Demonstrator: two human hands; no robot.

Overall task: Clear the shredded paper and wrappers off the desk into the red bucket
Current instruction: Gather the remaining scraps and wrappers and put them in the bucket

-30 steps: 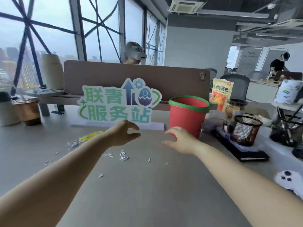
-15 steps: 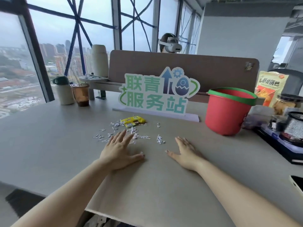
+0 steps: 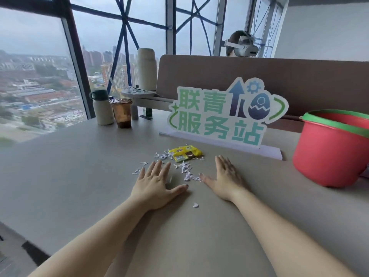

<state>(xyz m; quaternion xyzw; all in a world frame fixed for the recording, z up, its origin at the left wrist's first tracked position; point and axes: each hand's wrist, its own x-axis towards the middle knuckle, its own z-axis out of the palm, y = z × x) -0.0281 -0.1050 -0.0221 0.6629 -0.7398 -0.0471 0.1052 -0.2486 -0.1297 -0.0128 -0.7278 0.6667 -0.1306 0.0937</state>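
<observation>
- Head view: both hands lie flat on the desk, palms down, fingers straight and spread, holding nothing. The left hand and right hand sit apart, with a gap between their thumbs.
- The shredded paper lies in that gap and just past the fingertips, trailing from the yellow wrappers back toward the right thumb. A few bits fan out beyond the left fingers, and one stray scrap sits nearer the wrists.
- The red bucket stands well off to the right, so the right hand is nearer it. I'd guess the litter wants gathering inward, then carrying rightward.
</observation>
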